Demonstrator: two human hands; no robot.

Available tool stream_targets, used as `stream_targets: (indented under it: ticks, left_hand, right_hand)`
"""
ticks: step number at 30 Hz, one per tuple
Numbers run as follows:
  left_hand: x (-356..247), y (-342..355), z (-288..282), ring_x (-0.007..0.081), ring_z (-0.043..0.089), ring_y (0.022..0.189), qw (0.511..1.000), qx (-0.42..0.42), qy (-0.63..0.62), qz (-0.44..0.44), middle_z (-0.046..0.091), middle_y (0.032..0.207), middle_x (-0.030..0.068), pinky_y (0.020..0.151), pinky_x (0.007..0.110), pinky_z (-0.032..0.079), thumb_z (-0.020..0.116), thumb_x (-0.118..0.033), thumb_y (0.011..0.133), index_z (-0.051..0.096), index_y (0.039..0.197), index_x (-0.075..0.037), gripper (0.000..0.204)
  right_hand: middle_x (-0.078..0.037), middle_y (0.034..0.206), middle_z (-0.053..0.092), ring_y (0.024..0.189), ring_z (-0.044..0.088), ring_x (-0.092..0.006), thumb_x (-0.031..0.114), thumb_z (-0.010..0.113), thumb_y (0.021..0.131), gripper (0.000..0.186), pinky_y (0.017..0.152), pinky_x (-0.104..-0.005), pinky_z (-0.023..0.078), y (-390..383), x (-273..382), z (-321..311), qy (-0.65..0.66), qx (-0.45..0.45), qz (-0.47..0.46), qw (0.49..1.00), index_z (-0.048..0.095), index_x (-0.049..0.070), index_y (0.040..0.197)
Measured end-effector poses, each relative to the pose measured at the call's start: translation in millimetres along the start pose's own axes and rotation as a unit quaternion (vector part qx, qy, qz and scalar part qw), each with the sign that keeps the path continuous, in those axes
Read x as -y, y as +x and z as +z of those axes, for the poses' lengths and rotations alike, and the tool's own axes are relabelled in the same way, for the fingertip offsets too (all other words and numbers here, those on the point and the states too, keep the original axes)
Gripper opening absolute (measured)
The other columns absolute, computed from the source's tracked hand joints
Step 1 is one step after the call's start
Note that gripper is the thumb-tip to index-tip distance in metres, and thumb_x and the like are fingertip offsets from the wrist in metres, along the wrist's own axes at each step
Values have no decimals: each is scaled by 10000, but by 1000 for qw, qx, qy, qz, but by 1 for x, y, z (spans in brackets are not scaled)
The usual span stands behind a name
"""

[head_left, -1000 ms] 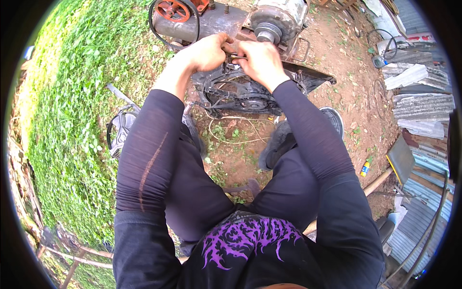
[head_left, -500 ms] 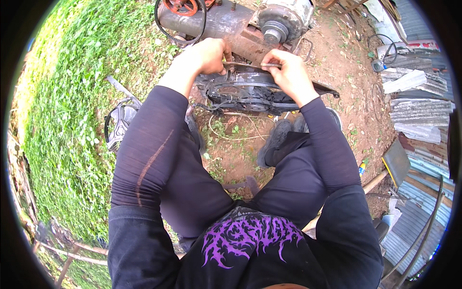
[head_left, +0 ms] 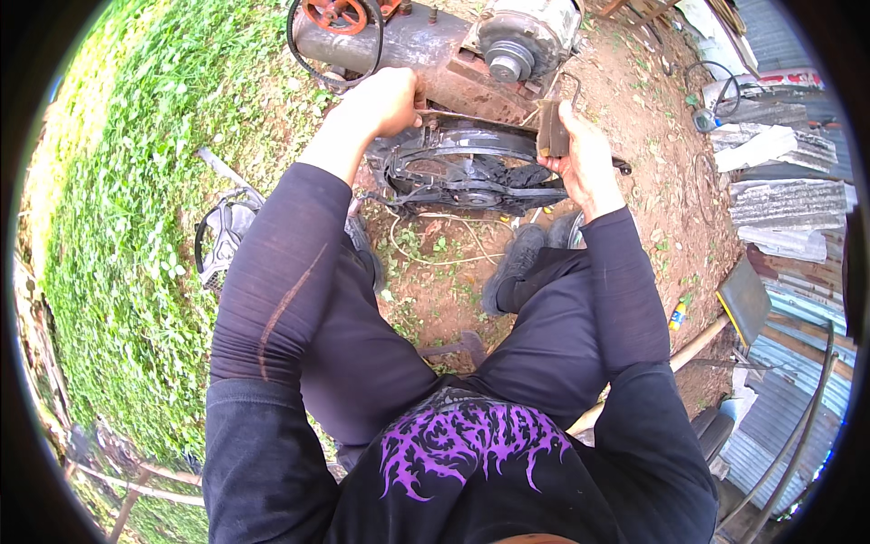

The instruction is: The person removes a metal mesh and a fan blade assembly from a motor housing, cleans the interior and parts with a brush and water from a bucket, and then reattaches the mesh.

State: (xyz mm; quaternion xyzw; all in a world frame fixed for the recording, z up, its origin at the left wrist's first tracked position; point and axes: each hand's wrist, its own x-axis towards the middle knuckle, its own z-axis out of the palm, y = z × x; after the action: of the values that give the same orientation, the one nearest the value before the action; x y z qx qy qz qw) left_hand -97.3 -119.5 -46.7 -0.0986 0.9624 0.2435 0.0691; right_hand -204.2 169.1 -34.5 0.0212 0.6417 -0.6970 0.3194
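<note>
A black frame (head_left: 485,197) rests on soil (head_left: 654,118) beside grass (head_left: 136,245).

The ground (head_left: 669,186), brown soil (leafy green on the left), carries a black machine frame (head_left: 480,197), a dark cylindrical tank (head_left: 412,56), a pale loop of cord (head_left: 439,263) and a small yellow bottle (head_left: 677,316).

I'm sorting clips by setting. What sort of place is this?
Probably an outdoor yard: green grass meets bare soil, corrugated sheets lie at right, and a metal tank with what looks like a motor sits ahead.
</note>
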Motion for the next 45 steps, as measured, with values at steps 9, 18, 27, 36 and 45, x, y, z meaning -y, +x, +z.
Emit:
stream_targets:
  ticks: [9,18,27,36,45]
  left_hand:
    - [3,4,2,304,753,850,1000,-4,4,19,760,888,176,780,420,572,838,-83,780,766,978,-18,220]
    - [-6,6,-9,338,750,960,999,35,1,-32,766,975,190,852,437,579,880,-137,764,785,988,-55,257]
    - [-2,5,-11,279,760,907,999,39,-13,-28,784,947,148,806,404,581,880,-84,755,785,1033,-53,295]
    - [25,-18,-44,232,741,779,986,48,8,-161,781,840,105,730,404,577,953,-113,651,810,916,-70,304]
    - [46,-30,-46,223,745,780,993,62,1,-103,788,834,95,746,380,581,948,-138,652,841,909,-105,280]
  right_hand:
    - [40,808,592,689,561,-55,283,811,944,304,584,-248,492,2,4,8,-184,56,-87,977,635,72,1074]
    - [-67,999,680,819,672,-131,230,617,1056,272,588,-275,544,12,0,11,-52,16,-83,995,615,-21,1161]
    - [-279,1291,677,1206,666,-383,165,494,1084,389,1116,-411,473,30,-22,33,-423,-72,-498,754,595,-45,1396]
    - [-213,1520,540,1427,511,-325,228,499,1051,510,1205,-676,284,4,-46,51,-692,78,-368,616,486,-28,1491]
    - [-205,1224,714,1154,688,-331,150,544,989,359,1003,-498,530,21,-61,134,-590,182,-460,638,691,51,1301]
